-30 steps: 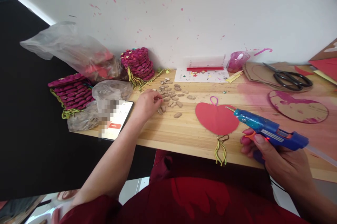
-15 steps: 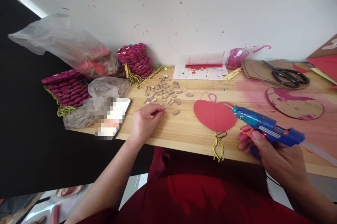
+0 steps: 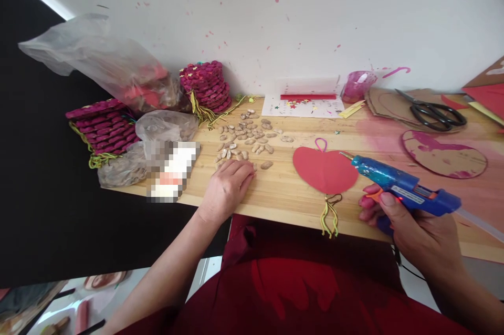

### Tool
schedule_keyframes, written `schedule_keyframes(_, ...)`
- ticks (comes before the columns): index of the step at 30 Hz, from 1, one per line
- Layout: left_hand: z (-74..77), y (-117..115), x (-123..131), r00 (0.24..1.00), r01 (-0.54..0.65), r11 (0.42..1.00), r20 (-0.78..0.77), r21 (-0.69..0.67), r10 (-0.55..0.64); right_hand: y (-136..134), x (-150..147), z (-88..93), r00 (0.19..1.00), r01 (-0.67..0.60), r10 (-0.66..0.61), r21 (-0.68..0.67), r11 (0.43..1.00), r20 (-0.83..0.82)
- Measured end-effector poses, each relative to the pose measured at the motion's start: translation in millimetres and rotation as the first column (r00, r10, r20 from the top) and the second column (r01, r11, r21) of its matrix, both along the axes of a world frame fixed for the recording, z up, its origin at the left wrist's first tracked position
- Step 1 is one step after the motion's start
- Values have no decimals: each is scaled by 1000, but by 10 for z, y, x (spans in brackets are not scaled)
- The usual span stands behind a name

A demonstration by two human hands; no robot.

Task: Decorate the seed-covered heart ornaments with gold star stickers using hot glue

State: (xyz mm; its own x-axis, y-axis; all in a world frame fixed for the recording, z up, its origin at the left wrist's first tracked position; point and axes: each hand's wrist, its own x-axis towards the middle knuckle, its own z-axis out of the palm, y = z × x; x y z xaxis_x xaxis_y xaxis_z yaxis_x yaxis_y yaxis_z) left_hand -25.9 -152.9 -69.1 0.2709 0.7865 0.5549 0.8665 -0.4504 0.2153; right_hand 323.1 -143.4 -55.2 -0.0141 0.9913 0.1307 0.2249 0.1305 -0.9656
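Observation:
My left hand [image 3: 227, 188] rests palm-down on the wooden table at the near side of several scattered peanuts [image 3: 256, 138]. Its fingers are pressed together and curled; what lies under them is hidden. My right hand [image 3: 413, 222] is wrapped round a blue glue gun [image 3: 397, 184], fingers at the orange trigger, the nozzle pointing left above the right edge of a red paper heart [image 3: 326, 171]. The heart lies flat, with a pink loop [image 3: 321, 145] at its top and a yellow-green tassel [image 3: 329, 218] at its bottom.
Two purple woven pieces [image 3: 207, 87], plastic bags [image 3: 165, 127] and a pixelated phone-like item [image 3: 175, 172] stand left. Along the wall lie a white sheet with star sequins [image 3: 271, 106], a pink cup [image 3: 357, 85] and black scissors [image 3: 437, 115]. A painted cardboard heart [image 3: 449, 156] is right.
My left hand has turned from a raised pinch to palm-down, its fingers lower and slightly further right. The view has shifted slightly. My right hand still holds the glue gun.

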Motion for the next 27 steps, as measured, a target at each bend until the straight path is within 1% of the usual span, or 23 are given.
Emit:
schedule_keyframes(5,36,24,1,1000,-3,1000,25,-29,3,10,-11,0,1000,-7,7,13,1000,18)
schedule_keyframes(8,45,21,-12,998,-16,1000,56,-26,17,13,-8,-3,1000,-7,6,15,1000,27)
schedule_keyframes(13,50,32,-46,996,-3,1000,89,-20,4,10,3,-3,999,-15,14,7,1000,40)
schedule_keyframes(19,41,97,-53,999,36,999,35,4,-36,-29,-24,31,1000,23,-23,-21,1000,20)
schedule_keyframes(22,42,117,-54,999,26,1000,32,12,-26,-43,-35,36,999,47,-47,-50,998,6)
schedule_keyframes(27,41,133,-78,999,12,1000,47,-15,-11,-16,8,-20,1000,13,-12,-49,999,23)
